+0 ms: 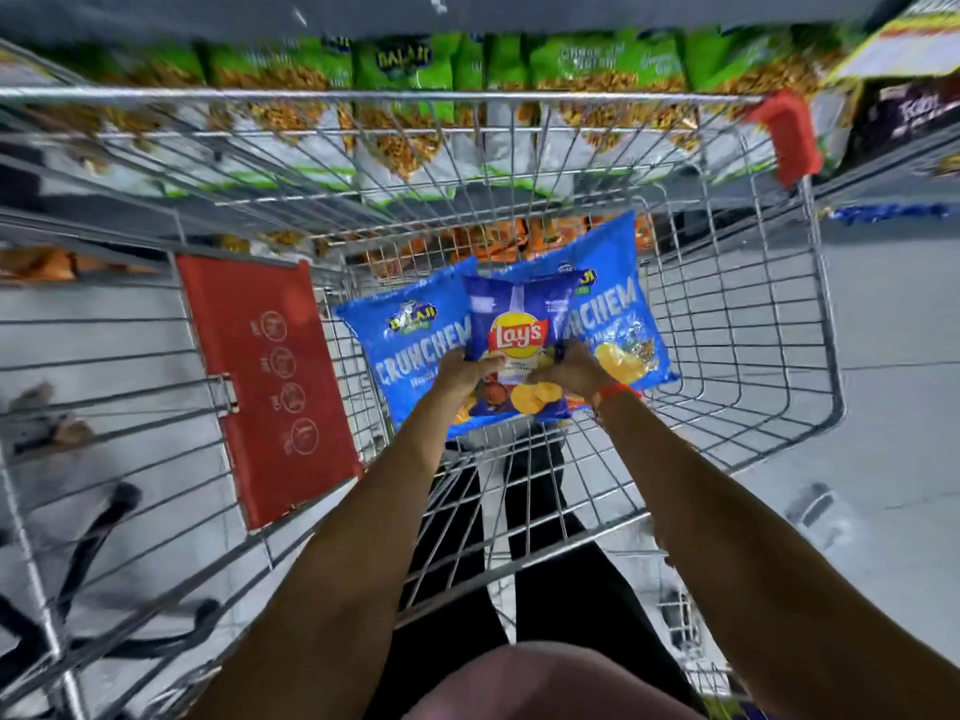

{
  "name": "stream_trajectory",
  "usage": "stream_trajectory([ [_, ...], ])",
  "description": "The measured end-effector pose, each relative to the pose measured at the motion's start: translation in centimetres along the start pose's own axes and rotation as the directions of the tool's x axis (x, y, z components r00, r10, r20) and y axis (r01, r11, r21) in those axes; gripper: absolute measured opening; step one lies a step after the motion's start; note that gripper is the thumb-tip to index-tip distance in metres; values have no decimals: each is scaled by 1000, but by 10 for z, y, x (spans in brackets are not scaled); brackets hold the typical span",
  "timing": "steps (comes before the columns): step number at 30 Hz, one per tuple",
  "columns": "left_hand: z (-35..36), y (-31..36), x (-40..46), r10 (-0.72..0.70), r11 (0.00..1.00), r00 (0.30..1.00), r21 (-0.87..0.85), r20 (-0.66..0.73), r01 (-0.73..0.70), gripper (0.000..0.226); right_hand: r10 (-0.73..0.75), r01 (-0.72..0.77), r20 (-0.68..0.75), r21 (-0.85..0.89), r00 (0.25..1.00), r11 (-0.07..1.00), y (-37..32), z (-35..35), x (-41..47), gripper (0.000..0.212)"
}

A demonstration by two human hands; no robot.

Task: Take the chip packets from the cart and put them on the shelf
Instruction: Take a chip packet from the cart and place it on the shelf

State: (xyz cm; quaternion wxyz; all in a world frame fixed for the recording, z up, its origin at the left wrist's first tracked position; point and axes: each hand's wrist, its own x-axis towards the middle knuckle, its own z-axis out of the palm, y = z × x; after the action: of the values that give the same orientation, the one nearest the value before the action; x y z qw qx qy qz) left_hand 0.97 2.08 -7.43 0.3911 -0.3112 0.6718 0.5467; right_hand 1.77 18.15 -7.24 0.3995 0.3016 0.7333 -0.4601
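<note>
Both my arms reach down into a wire shopping cart (779, 324). A dark blue Lay's chip packet (517, 330) sits on top of two light blue Crunchem packets, one on the left (405, 350) and one on the right (618, 309). My left hand (467, 368) grips the Lay's packet at its left side, and my right hand (576, 371) grips its right side. A red band circles my right wrist. Beyond the cart, the shelf (415, 13) holds a row of green snack packets (405, 70).
A red folded child-seat flap (265, 387) stands at the cart's left wall, and a red corner bumper (787, 135) caps the far right rim. Orange packets (498, 241) fill a lower shelf behind the cart. Grey floor (893, 356) lies to the right.
</note>
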Motion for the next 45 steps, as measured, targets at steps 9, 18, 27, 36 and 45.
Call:
stream_trajectory([
  [9,-30,34,-90,214,969,974,-142,77,-202,30,-183,176,66,95,981,980,-38,-32,-69,16],
  [18,-75,124,-192,569,777,810,-230,-141,-586,27,-563,572,-126,303,817,762,-134,-37,-184,57],
  [27,-150,232,-345,908,354,367,-97,-201,-930,23,-849,861,-228,313,477,400,-272,-47,-321,51],
  [36,-219,308,-426,970,71,65,19,-236,-997,19,-939,951,-282,290,195,110,-379,-42,-404,40],
  [45,-288,388,-457,981,17,-16,168,-193,-986,40,-940,962,-329,273,85,-8,-485,-37,-445,32],
])
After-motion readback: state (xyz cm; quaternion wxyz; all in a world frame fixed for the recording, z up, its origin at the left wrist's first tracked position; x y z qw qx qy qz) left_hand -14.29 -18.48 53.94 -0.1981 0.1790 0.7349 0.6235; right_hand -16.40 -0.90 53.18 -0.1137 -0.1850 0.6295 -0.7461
